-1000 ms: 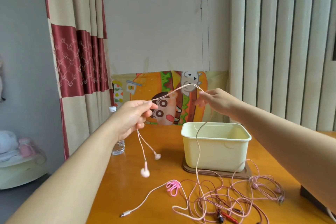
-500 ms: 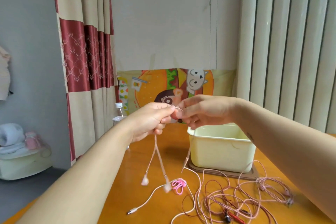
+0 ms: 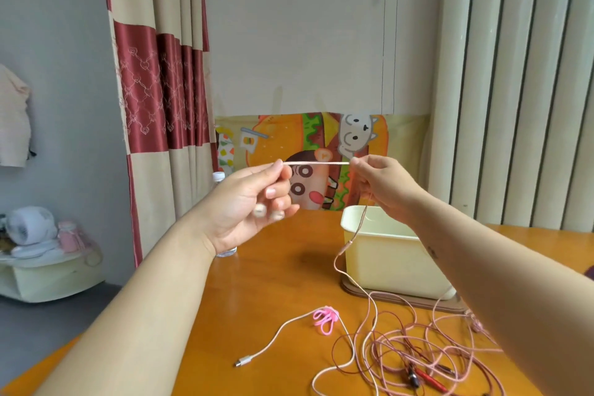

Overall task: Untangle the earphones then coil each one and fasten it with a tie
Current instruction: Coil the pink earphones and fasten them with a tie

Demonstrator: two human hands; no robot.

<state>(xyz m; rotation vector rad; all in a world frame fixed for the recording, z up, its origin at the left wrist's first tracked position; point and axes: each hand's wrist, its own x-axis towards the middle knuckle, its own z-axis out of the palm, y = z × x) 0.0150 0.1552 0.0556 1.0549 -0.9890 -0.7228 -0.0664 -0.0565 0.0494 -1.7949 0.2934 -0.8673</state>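
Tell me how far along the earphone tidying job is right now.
Early. No finished, tied coil is visible. In hand: left hand and right hand stretch one pink earphone cable taut. Left: the tangled pile on the table, and the pink tie lies unused.

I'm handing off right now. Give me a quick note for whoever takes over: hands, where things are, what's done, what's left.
Left hand: shut on the earphone cable, pinched at thumb and forefinger.
Right hand: shut on the same earphone cable, which is stretched taut between both hands above the table.
From the right hand the cable drops in front of the cream bin into the tangled pile.
Pink tie lies loose on the table, beside the white plug.
Done: one stretch pulled clear.
Left: finish untangling, coil each earphone, fasten ties.
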